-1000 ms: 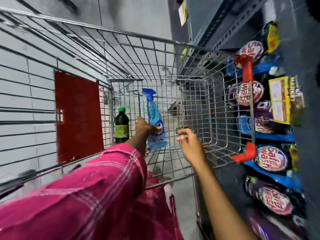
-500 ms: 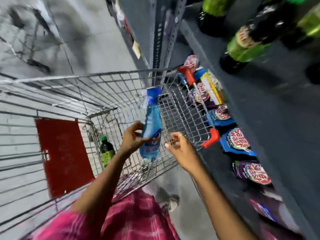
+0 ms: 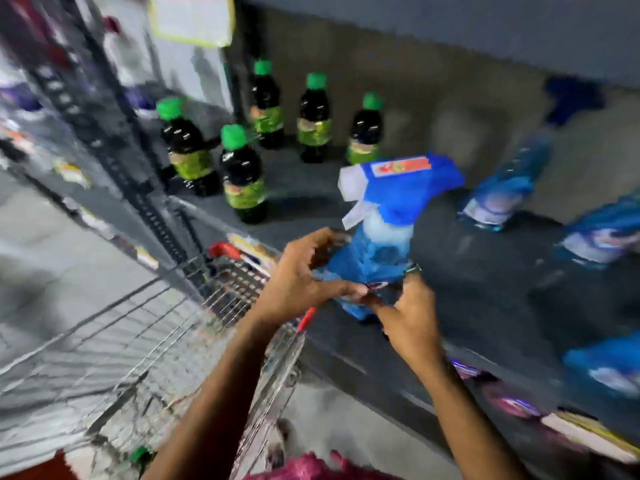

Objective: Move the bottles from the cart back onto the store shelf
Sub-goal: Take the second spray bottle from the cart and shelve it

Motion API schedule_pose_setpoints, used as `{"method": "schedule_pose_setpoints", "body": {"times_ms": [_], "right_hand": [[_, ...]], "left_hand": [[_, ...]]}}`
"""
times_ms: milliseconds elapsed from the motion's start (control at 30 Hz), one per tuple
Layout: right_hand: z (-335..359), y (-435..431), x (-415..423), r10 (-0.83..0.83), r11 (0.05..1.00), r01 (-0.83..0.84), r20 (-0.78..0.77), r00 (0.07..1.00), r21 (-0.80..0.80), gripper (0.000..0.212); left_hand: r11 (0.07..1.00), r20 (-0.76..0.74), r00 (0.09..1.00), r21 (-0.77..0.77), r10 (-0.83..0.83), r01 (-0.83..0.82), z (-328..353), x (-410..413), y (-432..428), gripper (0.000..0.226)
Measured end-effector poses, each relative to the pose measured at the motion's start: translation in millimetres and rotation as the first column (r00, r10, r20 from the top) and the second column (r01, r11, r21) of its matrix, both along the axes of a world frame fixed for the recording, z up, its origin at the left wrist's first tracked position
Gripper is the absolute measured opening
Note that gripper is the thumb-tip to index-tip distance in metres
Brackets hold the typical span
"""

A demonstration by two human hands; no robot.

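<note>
A blue spray bottle (image 3: 379,244) with a blue and white trigger head is held upright over the front of the grey store shelf (image 3: 485,265). My left hand (image 3: 301,282) grips its left side. My right hand (image 3: 408,317) grips its lower right side. Both hands are closed on its body. Several dark bottles with green caps (image 3: 242,174) stand on the shelf at the back left. More blue spray bottles (image 3: 502,188) stand on the shelf to the right. The wire cart (image 3: 166,341) is at the lower left, with a green cap (image 3: 140,454) showing inside it.
A dark perforated shelf upright (image 3: 104,116) rises to the left of the green-capped bottles. Packets (image 3: 512,407) hang on the lower shelf level at the bottom right. Grey floor lies to the left of the cart. The image is blurred by motion.
The spray bottle has been lifted out of the cart and up to the shelf. My right hand has closed on it beside my left. The view has swung from the cart to the shelf.
</note>
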State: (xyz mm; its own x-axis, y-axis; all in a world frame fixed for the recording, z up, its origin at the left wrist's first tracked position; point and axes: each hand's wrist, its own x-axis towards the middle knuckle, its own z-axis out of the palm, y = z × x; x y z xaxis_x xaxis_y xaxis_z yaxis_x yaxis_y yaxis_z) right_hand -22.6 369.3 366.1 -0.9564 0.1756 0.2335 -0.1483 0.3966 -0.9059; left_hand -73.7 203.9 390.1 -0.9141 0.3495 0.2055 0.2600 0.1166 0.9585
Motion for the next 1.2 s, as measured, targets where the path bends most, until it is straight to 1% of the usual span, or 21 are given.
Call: {"method": "schedule_pose_setpoints", "body": {"times_ms": [67,133,233,300,400,467,600,767,833,900,933,1033,1133,1167,1200], "right_hand": [[1.5,35.4,7.2,-0.107,0.993,0.107,-0.007,0.994,-0.043,0.042],[1.6,65.7,14.4,-0.199,0.979,0.198,-0.001,0.980,-0.049,0.039],[-2.4,99.0,23.5,-0.306,0.951,0.306,0.001,0.952,-0.036,0.041],[-7.6,111.4,27.4,-0.346,0.938,0.346,0.024,0.938,-0.033,0.043],[-13.7,122.5,34.1,-0.377,0.925,0.378,0.054,0.925,-0.021,0.041],[-17.5,128.6,36.5,-0.389,0.920,0.392,0.072,0.918,-0.017,0.043],[-20.0,137.5,33.5,-0.376,0.925,0.380,0.116,0.919,-0.013,0.050],[-21.6,144.4,33.0,-0.357,0.931,0.363,0.120,0.926,-0.036,0.055],[-21.9,142.3,33.2,-0.377,0.922,0.384,0.111,0.920,-0.049,0.056],[-22.2,134.8,35.1,-0.445,0.894,0.448,0.063,0.893,-0.032,0.061],[-23.2,128.9,37.0,-0.498,0.867,0.498,0.024,0.867,0.004,0.066],[-31.7,105.3,47.4,-0.613,0.774,0.628,-0.152,0.776,0.085,0.084],[-36.9,81.5,58.1,-0.642,0.689,0.711,-0.337,0.689,0.140,0.084],[-38.0,74.1,59.1,-0.621,0.682,0.714,-0.389,0.680,0.159,0.080],[-38.7,63.8,58.6,-0.583,0.697,0.696,-0.427,0.691,0.174,0.074]], "left_hand": [[0.996,-0.015,0.996,0.000,-0.085,0.085,-0.7,-3.3,44.6,0.051],[0.983,-0.009,0.983,0.031,-0.183,0.183,-2.1,-2.5,84.8,0.047],[0.965,0.012,0.966,0.049,-0.259,0.258,-9.0,-0.9,129.1,0.044],[0.955,0.018,0.956,0.046,-0.292,0.291,-14.8,-1.2,146.6,0.044],[0.937,0.040,0.937,0.016,-0.348,0.348,-24.3,-1.6,164.9,0.043],[0.934,0.038,0.933,0.006,-0.357,0.357,-29.3,-2.2,171.3,0.041],[0.940,0.023,0.940,0.013,-0.341,0.341,-33.4,-5.4,177.5,0.047],[0.945,0.042,0.944,0.041,-0.327,0.326,-37.2,-0.7,183.3,0.048],[0.945,0.049,0.944,0.047,-0.326,0.324,-37.2,0.3,184.6,0.048],[0.944,0.057,0.943,0.055,-0.328,0.325,-37.1,0.4,184.1,0.049],[0.942,0.065,0.941,0.066,-0.333,0.328,-38.0,0.9,183.1,0.050],[0.952,0.088,0.949,0.083,-0.303,0.296,-45.5,7.3,170.4,0.060],[0.978,0.044,0.978,0.062,-0.203,0.201,-56.9,16.0,146.7,0.063],[0.987,0.009,0.988,0.055,-0.151,0.151,-60.5,17.8,137.3,0.061],[0.995,-0.019,0.996,0.047,-0.086,0.087,-63.8,19.7,124.8,0.056]]}}
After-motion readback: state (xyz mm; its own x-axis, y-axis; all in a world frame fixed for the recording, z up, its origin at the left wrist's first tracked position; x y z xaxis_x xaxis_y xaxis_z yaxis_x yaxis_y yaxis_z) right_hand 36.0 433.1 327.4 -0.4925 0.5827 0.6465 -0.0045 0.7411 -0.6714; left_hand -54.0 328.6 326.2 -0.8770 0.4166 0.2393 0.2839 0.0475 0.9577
